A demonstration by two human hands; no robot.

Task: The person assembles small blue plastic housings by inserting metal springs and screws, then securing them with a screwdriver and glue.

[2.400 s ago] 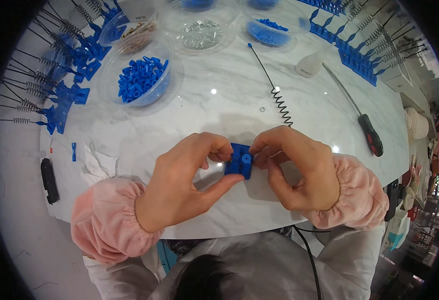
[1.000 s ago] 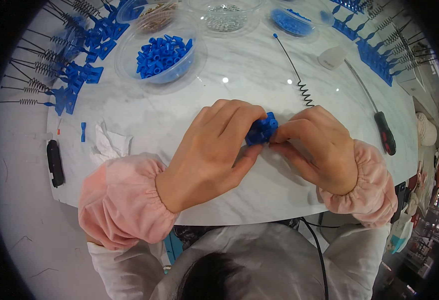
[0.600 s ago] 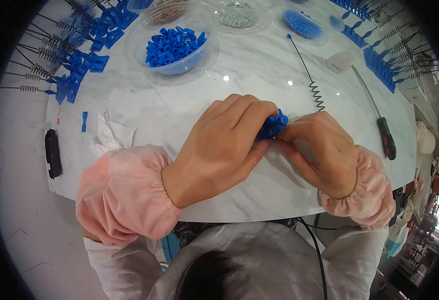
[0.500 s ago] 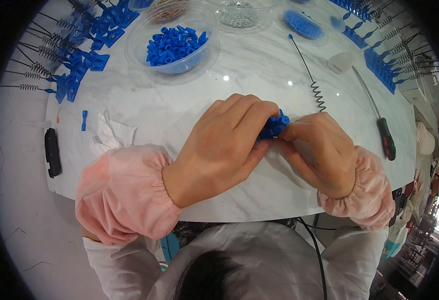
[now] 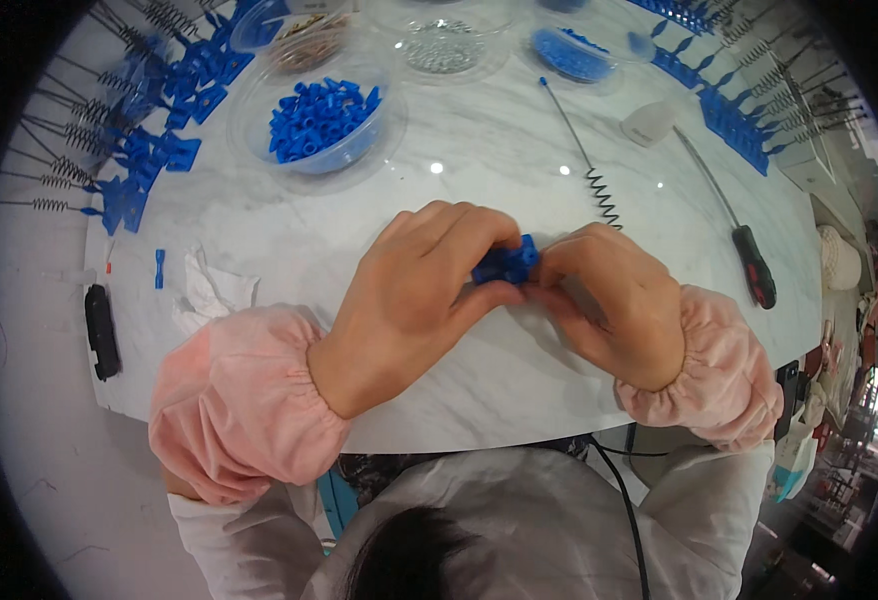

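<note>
My left hand (image 5: pixel 409 295) is closed round a small blue plastic part (image 5: pixel 507 264), held just above the table near its middle. The part has short tube-like ends and is largely covered by my fingers. From the other side, my right hand (image 5: pixel 619 300) comes up against it with thumb and fingers pinched together at its right end. Whatever that pinch holds is hidden. Beyond my right hand lies a dark wire (image 5: pixel 599 185) with a coiled lower section and a blue tip.
A clear bowl of blue cone-shaped caps (image 5: pixel 324 120) stands far left of centre, with tubs of small metal pieces (image 5: pixel 441 47) and blue bits (image 5: pixel 571 55) behind. A screwdriver (image 5: pixel 752 265) lies right. Tissue (image 5: pixel 217 285) and a black tool (image 5: pixel 101 332) lie left. Blue spring-wired assemblies (image 5: pixel 734 128) line both sides.
The whole view has shifted, so the table and its things sit further left and slightly lower. Both hands stay together on the blue part, which appears slightly turned.
</note>
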